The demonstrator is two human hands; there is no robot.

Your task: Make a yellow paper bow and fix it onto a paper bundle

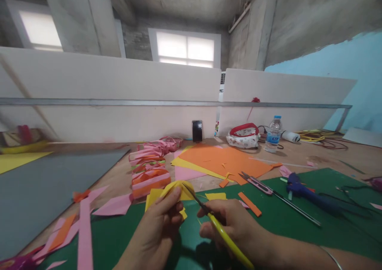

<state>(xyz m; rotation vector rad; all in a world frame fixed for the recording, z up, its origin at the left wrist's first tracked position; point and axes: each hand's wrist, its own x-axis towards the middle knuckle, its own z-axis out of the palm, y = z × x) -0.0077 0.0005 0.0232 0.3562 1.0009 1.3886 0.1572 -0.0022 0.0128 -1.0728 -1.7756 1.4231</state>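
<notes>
My left hand [161, 226] pinches a folded, curved piece of yellow paper [171, 187] between thumb and fingers, above the green cutting mat [119, 238]. My right hand [232, 226] is closed around a pair of scissors with yellow handles [223, 234]. Their dark blades point up and left, and the tips meet the right part of the yellow paper. Whether the blades are apart is hard to make out. Small yellow paper pieces [215, 196] lie just beyond my hands, and an orange strip [250, 204] rests right of them.
Pink and orange paper loops [151, 178] lie behind my left hand. Orange sheets [221, 158] spread ahead. To the right are a pink cutter [256, 183], a pen [298, 210] and a blue glue gun [307, 192]. A phone [197, 131], pouch [243, 136] and bottle [273, 134] stand behind.
</notes>
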